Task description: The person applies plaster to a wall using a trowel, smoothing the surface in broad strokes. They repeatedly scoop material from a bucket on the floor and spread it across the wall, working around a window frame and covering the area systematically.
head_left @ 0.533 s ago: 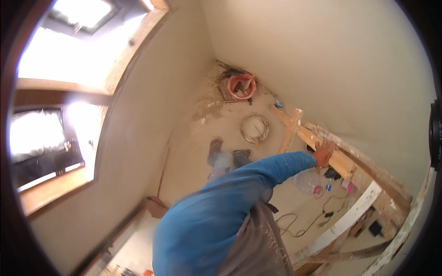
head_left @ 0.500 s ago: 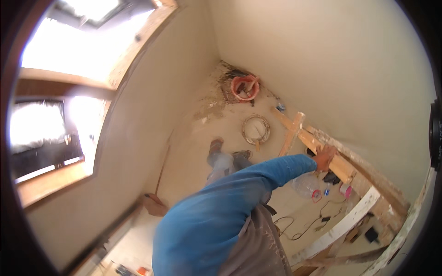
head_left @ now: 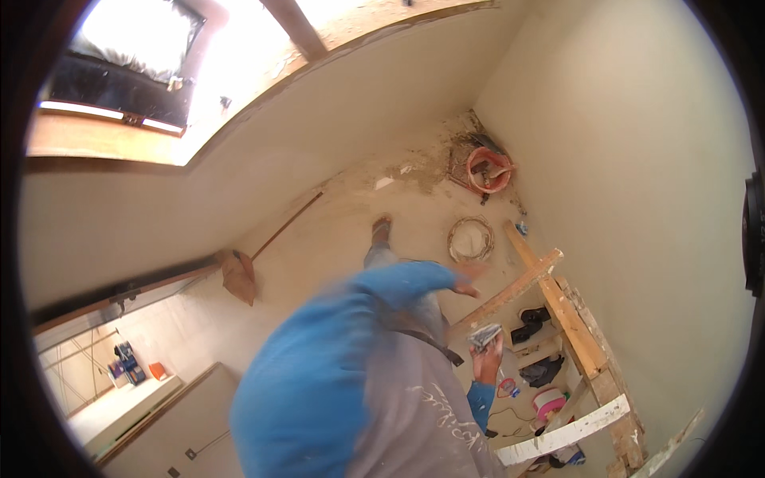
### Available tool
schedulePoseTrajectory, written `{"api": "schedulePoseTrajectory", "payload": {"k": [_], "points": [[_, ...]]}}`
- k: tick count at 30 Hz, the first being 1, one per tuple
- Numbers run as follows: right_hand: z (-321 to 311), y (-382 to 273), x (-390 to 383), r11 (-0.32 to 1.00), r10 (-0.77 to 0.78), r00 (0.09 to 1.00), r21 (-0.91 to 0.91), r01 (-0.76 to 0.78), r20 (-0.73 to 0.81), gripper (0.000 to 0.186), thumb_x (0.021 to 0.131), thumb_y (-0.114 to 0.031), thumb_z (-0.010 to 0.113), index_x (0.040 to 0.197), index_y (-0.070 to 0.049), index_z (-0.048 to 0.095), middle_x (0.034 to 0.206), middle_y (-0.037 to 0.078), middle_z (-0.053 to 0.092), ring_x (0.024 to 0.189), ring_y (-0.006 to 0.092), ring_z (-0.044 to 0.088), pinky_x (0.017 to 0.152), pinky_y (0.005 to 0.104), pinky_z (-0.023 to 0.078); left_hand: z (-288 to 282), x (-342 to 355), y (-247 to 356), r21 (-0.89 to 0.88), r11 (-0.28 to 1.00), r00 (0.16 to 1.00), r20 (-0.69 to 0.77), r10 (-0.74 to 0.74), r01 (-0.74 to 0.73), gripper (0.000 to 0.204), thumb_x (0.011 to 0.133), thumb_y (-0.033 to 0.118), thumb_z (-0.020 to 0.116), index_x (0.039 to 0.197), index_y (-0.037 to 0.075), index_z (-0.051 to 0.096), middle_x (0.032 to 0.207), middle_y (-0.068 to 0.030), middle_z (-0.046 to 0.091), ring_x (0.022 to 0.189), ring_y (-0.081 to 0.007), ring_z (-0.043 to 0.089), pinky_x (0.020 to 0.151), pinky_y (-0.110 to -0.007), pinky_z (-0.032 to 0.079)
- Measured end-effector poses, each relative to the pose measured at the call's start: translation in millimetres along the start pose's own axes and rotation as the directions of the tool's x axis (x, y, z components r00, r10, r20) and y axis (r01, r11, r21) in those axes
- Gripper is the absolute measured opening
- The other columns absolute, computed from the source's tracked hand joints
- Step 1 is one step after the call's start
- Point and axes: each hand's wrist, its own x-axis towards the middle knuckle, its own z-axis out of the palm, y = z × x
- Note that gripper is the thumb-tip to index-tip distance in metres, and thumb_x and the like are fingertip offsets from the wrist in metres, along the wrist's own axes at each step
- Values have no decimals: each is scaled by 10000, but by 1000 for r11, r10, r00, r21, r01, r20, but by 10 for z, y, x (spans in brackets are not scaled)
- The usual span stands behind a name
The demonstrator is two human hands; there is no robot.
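Head view: withdrawing the left hand (head_left: 468,279) from the wooden beam (head_left: 582,338), gripped half a second earlier, and now carrying it near the upper side of the crosspiece (head_left: 518,288). Also bringing into sight the right hand (head_left: 487,365), previously hidden, and showing the red bucket (head_left: 488,170) farther right than before. Facing limiting edges at the crosspiece, at the beam on the right, and at a white-painted strip (head_left: 567,432) toward the lower right. Leaving room for moving over the floor (head_left: 319,255) leftward, between the shoe (head_left: 382,229) and the wall (head_left: 358,111). Extending the left fingers in a released, motion-blurred pose. Grasping a grey object (head_left: 483,338), of unclear kind, in the right fingers; projecting it past the fingertips toward the crosspiece and keeping it apart from the left hand.
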Motion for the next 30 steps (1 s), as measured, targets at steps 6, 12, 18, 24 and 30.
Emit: {"api": "schedulePoseTrajectory", "payload": {"k": [6,12,18,24,30], "points": [[879,-299,217,1000,-8,958,-10,12,287,415,925,-48,527,1313,-114,398,1140,104,572,1001,260,629,753,401,581,-607,-2424,-776,138,590,592,30,-805,795,732,831,592,577,1235,-19,590,1220,-259,598,1163,-391,566,982,-466,453],[1998,71,308,998,60,879,-50,-41,474,469,856,-2,502,1313,-62,415,1175,131,574,1075,285,602,923,463,504,-143,-3595,-1242,77,406,409,-34,-912,911,644,884,572,511,1159,11,663,1243,-262,595,1175,-397,561,1004,-458,441],[3349,830,228,995,94,843,-64,-71,529,427,883,-16,533,1286,-94,415,1192,99,571,1094,246,597,906,451,509,-249,-4908,-2149,57,565,566,3,-824,823,526,894,498,511,1080,43,696,1137,-235,651,1089,-383,608,951,-474,459],[4451,1298,279,985,116,823,-170,-23,557,386,936,-54,543,1295,-101,410,1166,95,590,1051,256,632,876,419,547,-475,-5889,-2042,-222,683,714,119,-690,696,426,861,441,572,891,32,687,815,-177,679,789,-292,668,769,-408,505],[4786,1555,852,983,18,814,-159,91,581,372,925,-34,560,1282,-38,454,1136,102,601,1033,221,636,888,407,545,-570,-6119,-2178,-291,565,633,274,-724,772,329,869,362,607,836,39,658,703,-123,641,655,-222,636,667,-359,501]]}}
